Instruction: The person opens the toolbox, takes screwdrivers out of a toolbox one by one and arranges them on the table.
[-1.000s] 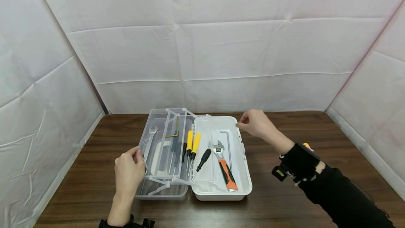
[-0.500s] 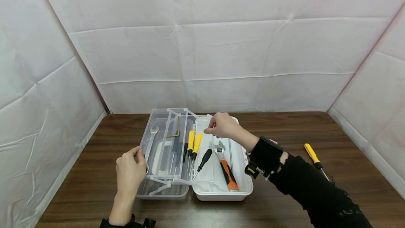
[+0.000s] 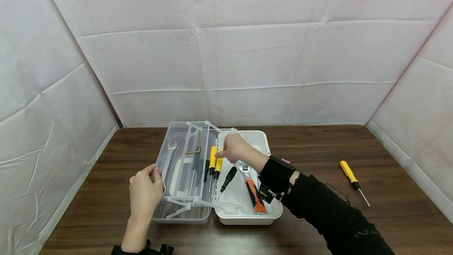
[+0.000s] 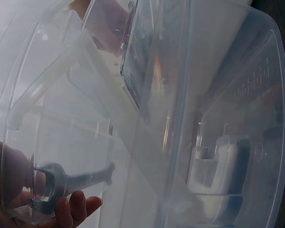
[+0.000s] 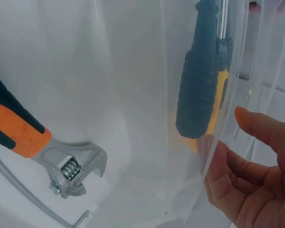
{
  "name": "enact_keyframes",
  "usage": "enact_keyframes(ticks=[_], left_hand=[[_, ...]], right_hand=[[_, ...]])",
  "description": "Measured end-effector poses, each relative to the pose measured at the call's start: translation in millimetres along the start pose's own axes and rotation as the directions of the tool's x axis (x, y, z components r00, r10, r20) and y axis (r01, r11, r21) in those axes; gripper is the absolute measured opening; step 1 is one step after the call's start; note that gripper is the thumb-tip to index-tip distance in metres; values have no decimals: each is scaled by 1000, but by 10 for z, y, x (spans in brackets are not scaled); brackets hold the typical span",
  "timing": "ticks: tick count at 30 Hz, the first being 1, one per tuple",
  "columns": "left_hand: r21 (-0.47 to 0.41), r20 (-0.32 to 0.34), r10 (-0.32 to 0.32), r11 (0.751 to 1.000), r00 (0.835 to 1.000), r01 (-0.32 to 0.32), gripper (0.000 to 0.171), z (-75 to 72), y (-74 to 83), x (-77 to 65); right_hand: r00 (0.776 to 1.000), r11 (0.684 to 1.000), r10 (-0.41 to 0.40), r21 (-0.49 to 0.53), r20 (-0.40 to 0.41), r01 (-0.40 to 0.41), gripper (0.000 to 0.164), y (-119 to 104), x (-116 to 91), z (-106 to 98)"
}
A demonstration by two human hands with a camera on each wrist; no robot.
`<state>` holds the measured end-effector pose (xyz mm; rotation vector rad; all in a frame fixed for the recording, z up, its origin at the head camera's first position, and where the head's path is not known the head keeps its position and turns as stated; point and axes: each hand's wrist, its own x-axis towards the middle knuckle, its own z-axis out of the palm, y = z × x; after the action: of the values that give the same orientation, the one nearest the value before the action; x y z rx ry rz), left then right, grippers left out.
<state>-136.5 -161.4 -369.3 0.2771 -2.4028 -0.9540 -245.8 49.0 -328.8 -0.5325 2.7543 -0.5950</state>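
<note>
In the head view my left hand (image 3: 145,188) grips the left edge of the clear plastic tray (image 3: 177,198) of an opened toolbox, beside an open-ended wrench (image 3: 170,150). My right hand (image 3: 233,148) is over the two yellow-handled screwdrivers (image 3: 213,156) near the box's middle. In the right wrist view its thumb stands apart from its fingers, with the edge of a clear tray between them. The fingers are partly behind the clear plastic; firm contact cannot be told. A black-handled screwdriver (image 3: 229,178) and an orange-handled adjustable wrench (image 3: 255,196) lie close by.
The white toolbox half (image 3: 272,207) sits on the brown wooden table (image 3: 311,141). A brass-coloured hex key (image 3: 197,145) lies in the left half. Another yellow screwdriver (image 3: 349,173) lies on the table at right. Pale sheeting (image 3: 247,58) encloses the table.
My right hand has moved left from the white half's far right corner to above the yellow screwdrivers. My left hand has stayed at the clear tray's edge.
</note>
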Motion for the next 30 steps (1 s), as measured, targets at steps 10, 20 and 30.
enact_keyframes(ticks=[10,20,30], left_hand=[[-7,-9,9,1000,1000,-9,23,0,-24,4],[-13,-1,8,1000,1000,-8,24,9,-29,5],[-13,-9,17,1000,1000,-17,24,19,-36,1]], right_hand=[[997,995,81,-64,9,-81,33,-55,80,78],[994,993,107,-59,36,-104,31,-77,86,67],[992,992,124,0,11,-124,32,-79,75,70]])
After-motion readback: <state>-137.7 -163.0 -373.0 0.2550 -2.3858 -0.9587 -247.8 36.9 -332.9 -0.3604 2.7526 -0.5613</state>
